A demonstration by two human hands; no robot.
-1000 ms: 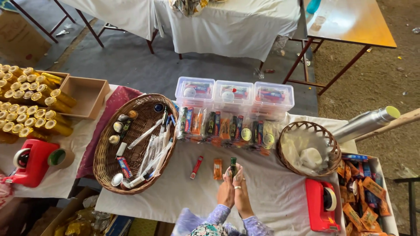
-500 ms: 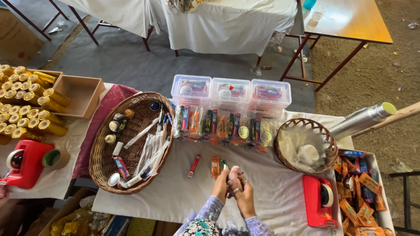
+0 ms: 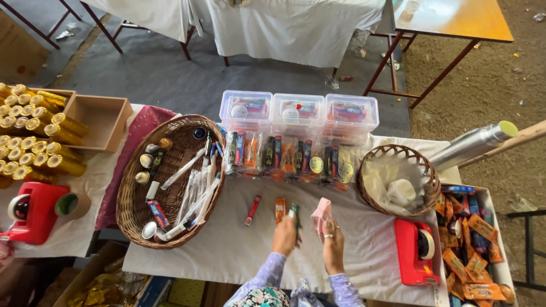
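My left hand (image 3: 284,234) is closed on a small dark green tube (image 3: 295,215) with a white cap, held just above the white tablecloth (image 3: 239,253). My right hand (image 3: 334,245), with a ring on one finger, grips a small pink packet (image 3: 321,213) right beside it. On the cloth just left of my hands lie an orange sachet (image 3: 280,209) and a red tube (image 3: 253,209). Both hands sit at the table's near edge, close together.
A large oval wicker basket (image 3: 132,193) of toiletries stands at left, a round wicker basket (image 3: 427,182) at right. Three clear lidded boxes (image 3: 298,113) with bagged kits in front line the back. Red tape dispensers (image 3: 415,250) (image 3: 31,213), gold tubes (image 3: 34,148) and a snack box (image 3: 472,239) flank.
My hands have parted and lifted slightly; the left now holds the green tube up and the right holds a pink packet. The view has shifted a little.
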